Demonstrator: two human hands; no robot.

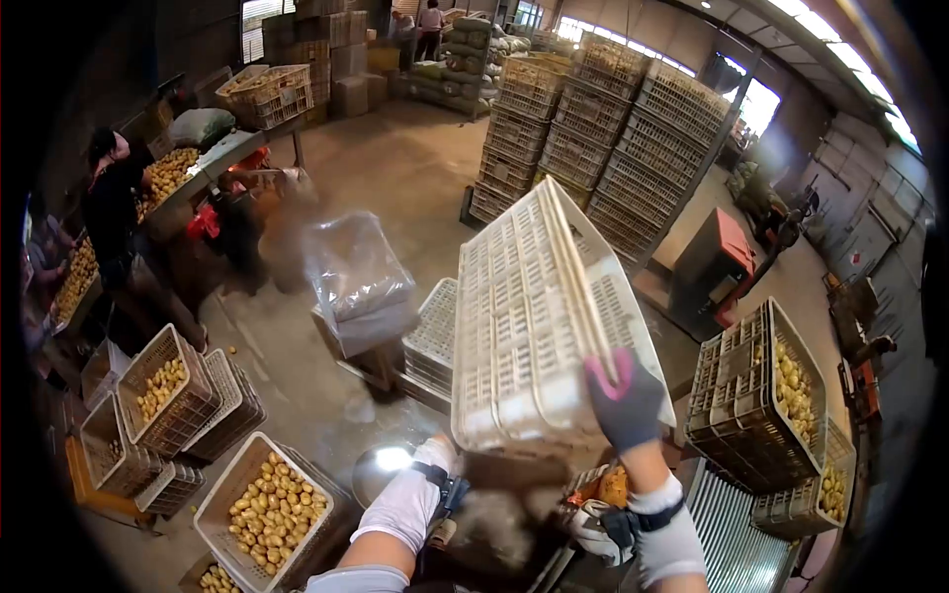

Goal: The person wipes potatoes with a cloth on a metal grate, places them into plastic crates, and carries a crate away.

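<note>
A white slatted plastic crate point(514, 326) is tilted up in front of me, its side wall facing me. My right hand point(625, 400), in a grey glove with pink on it, grips the crate at its right edge. My left hand point(441, 451) reaches to the crate's lower left corner, its fingers hidden there. Behind the crate on the left stand stacked white crates point(431, 341) and a box lined with clear plastic point(358, 267).
A potato-filled crate point(272, 509) stands lower left, with more crates point(168, 385) beyond. Potato crates point(756, 395) stand by a roller conveyor point(736, 529) at right. Tall crate stacks point(593, 128) rise ahead. A person point(119, 208) works at a potato table point(222, 153).
</note>
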